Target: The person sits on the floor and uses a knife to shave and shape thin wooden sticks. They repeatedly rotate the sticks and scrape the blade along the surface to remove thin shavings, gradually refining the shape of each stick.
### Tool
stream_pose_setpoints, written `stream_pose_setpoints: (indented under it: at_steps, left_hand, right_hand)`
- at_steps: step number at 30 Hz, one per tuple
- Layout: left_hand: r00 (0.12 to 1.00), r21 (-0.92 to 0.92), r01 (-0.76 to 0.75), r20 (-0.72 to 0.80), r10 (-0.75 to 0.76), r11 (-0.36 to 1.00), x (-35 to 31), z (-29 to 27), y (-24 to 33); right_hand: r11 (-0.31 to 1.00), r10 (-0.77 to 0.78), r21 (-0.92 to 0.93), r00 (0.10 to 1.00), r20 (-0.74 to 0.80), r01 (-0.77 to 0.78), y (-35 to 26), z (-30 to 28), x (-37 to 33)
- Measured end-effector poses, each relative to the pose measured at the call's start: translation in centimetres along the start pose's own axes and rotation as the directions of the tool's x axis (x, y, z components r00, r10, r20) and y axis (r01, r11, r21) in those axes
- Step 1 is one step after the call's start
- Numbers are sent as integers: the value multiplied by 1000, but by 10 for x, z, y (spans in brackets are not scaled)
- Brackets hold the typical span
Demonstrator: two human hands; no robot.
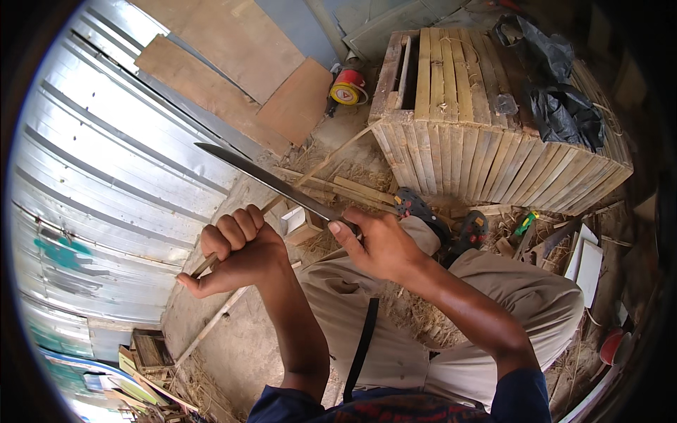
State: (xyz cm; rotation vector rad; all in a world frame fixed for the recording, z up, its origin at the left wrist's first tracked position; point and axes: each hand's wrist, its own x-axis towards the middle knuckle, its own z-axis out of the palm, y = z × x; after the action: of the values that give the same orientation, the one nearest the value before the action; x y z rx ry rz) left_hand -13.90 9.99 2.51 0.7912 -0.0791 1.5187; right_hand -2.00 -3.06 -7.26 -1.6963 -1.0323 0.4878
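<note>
Long grey metal knife (261, 176) with curved tip: gripped in right hand (377, 243), handle hidden, blade pointing up-left. Narrow light-brown wooden strip (338, 151): clenched in left hand (236, 243), long axis lower-left to upper-right, far end near slatted pale-wood box (451, 162). Hands apart. Blade crosses strip ahead of both, left nearer; whether they touch, cannot tell.

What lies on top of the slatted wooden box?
Black plastic and a small translucent item lie on the box. Whatever the plastic covers cannot be seen.
</note>
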Motion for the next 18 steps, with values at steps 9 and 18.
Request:
stream_pose_setpoints:
  at_steps: [9, 18]
  left_hand:
    - [997, -38, 27, 78, -24, 999, 3, 5, -1]
    - [992, -21, 39, 120, -36, 999, 8, 8, -2]
  right_hand:
    - [996, -79, -56, 994, -70, 76, 25, -15, 5]
    - [989, 148, -14, 988, -45, -149, 46, -21, 4]
